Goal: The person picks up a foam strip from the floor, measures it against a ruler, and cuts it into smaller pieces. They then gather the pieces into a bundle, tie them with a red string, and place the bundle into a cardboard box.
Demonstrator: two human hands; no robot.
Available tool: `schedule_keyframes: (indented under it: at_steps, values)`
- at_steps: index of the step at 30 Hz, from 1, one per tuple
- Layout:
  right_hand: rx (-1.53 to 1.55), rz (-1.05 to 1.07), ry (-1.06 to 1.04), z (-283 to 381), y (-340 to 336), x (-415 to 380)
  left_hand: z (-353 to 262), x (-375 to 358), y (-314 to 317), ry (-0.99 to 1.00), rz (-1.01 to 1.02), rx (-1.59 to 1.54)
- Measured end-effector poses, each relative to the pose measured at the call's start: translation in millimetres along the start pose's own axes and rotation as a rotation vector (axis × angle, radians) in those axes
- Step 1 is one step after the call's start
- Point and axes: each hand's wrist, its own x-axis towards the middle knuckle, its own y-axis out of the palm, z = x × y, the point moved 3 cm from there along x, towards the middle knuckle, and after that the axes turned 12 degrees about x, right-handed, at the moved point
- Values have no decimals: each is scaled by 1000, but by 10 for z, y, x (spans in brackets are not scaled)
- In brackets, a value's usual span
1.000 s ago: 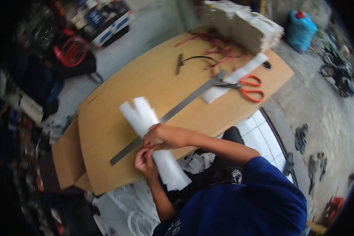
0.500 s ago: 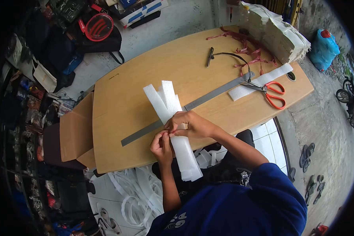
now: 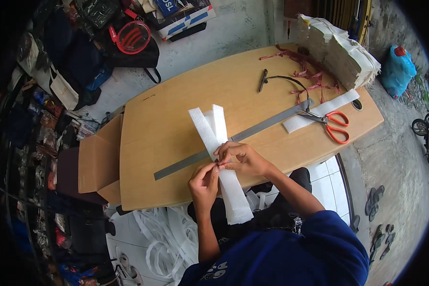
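Observation:
A bundle of white foam strips [image 3: 236, 198] lies across the table's front edge, its upper ends fanned apart over a long metal ruler [image 3: 262, 122]. My left hand [image 3: 205, 187] and my right hand [image 3: 243, 158] meet at the middle of the bundle. The fingertips of both are pinched together on a small piece of red string [image 3: 219, 164], mostly hidden by the fingers. To the right, red-handled scissors [image 3: 337, 127] lie beside a single flat foam strip [image 3: 321, 111].
Red string [image 3: 314, 85] and a black pen-like item with a cord [image 3: 262, 80] lie on the table [image 3: 171, 119]. A wrapped white stack [image 3: 336, 52] stands at the back right. An open cardboard box [image 3: 99, 162] sits left; white strips [image 3: 169, 243] cover the floor below.
The whole view has shifted, so the table and things on it appear slightly lower and to the right. Both hands remain pinched together at the bundle, with small finger movements.

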Motion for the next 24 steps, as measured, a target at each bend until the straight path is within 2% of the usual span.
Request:
schedule_keyframes:
  at_steps: [2,6,8,10,16,18,24]
  values:
    - [-19,-32,-6,-4,-17,-19,-196,15,-22,127,60,-13]
    - [37,-53,-26,-39,-12,-28,-228,88,-69,71,190,-11]
    - [50,-57,-29,-41,-4,-16,-298,132,-100,81,182,55]
    - [-28,-27,-54,-47,33,1,-396,128,-140,128,160,392]
    - [-119,13,-87,-22,92,111,-300,137,-148,116,216,458]
    - [-142,-7,-105,-25,98,110,-185,189,-158,93,340,416]
    - [-139,21,-130,-60,89,101,-51,284,-170,14,467,336]
